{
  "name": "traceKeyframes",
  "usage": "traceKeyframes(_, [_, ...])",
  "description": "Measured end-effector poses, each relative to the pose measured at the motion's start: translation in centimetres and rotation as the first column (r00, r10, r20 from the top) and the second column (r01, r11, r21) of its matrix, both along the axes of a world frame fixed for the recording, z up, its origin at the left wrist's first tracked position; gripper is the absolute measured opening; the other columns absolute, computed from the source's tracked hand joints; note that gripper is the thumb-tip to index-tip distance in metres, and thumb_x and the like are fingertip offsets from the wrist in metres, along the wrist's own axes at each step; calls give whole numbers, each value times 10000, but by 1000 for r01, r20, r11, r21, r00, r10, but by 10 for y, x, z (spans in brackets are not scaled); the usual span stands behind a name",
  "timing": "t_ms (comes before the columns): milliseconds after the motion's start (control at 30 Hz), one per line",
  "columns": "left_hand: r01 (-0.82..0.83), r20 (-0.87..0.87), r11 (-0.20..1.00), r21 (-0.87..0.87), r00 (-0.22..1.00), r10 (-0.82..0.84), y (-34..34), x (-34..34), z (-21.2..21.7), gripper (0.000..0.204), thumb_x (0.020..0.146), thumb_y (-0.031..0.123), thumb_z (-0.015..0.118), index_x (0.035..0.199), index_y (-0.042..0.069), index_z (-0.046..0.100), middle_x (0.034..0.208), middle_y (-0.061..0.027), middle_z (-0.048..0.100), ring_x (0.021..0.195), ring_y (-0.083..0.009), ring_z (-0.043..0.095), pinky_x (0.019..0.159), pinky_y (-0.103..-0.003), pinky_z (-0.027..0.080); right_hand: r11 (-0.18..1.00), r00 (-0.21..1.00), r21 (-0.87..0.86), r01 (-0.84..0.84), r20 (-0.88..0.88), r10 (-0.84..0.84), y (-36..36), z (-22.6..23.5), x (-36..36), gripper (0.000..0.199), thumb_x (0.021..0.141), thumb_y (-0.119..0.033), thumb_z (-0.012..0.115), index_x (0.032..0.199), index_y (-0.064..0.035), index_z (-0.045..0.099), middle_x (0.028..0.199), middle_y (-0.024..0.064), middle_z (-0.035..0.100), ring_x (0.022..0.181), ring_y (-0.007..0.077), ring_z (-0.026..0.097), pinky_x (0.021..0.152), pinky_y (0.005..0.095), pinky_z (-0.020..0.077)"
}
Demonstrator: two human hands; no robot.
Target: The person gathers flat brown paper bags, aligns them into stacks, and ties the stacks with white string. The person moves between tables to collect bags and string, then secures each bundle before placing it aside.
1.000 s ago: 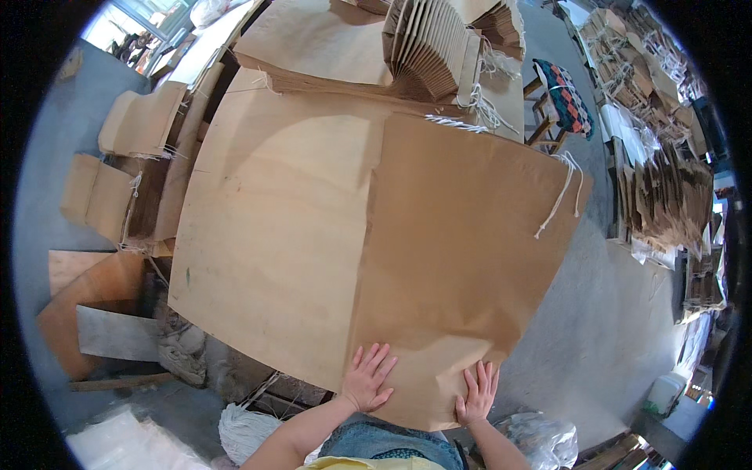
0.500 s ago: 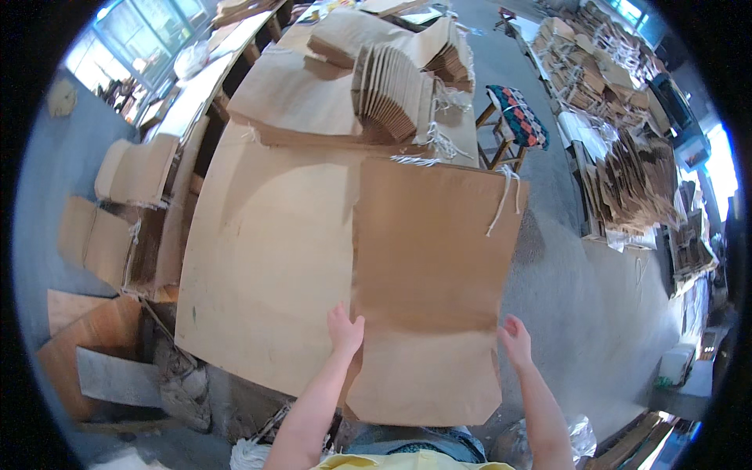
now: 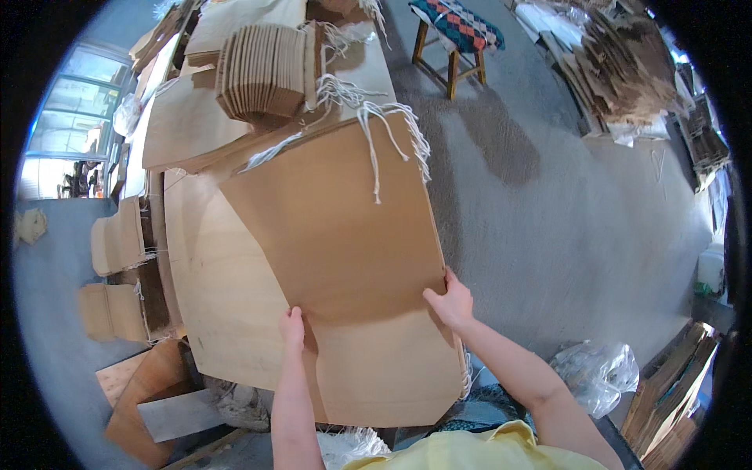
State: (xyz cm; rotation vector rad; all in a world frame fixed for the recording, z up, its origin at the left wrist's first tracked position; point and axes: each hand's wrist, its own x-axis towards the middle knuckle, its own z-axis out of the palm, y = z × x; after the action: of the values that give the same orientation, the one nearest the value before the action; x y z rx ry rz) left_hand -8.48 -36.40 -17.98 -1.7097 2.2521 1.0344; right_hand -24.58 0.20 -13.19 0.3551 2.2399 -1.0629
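Note:
A stack of brown kraft paper sacks lies in front of me, tilted on the pale wooden table and reaching past its right edge. White strings hang from its far end and right side. My left hand is closed on the left edge of the stack near its middle. On the opposite edge my right hand grips with the thumb on top and the fingers partly hidden below. A lighter, bent near part of the stack comes close to my body.
Beyond the stack lies a pile of more sacks with a fanned bundle on top. A stool with a patterned cushion stands to the far right. Crumpled clear plastic is at the near right. Sack piles fill the far right.
Both hands have closed on the side edges of the sack stack, which has turned counterclockwise, its far end swinging left. My view has shifted to the right.

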Motion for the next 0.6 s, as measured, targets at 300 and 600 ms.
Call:
traceKeyframes(300, [-54, 43, 988, -146, 997, 60, 15, -16, 7, 307, 843, 206, 549, 904, -56, 696, 806, -164, 709, 784, -265, 675, 724, -394, 512, 987, 988, -57, -151, -17, 151, 14, -11, -21, 331, 843, -276, 626, 1049, -21, 671, 939, 242, 700, 911, 414, 673, 839, 481, 533])
traceKeyframes(600, [-74, 94, 988, 138, 994, 61, 14, -25, 5, 437, 843, 165, 588, 1206, -79, 588, 1159, -249, 648, 1065, -355, 640, 922, -431, 497, 928, 946, -183, -325, -61, 320, 38, -34, -22, 375, 897, -311, 545, 1134, -43, 658, 1014, 247, 686, 942, 414, 668, 858, 467, 531])
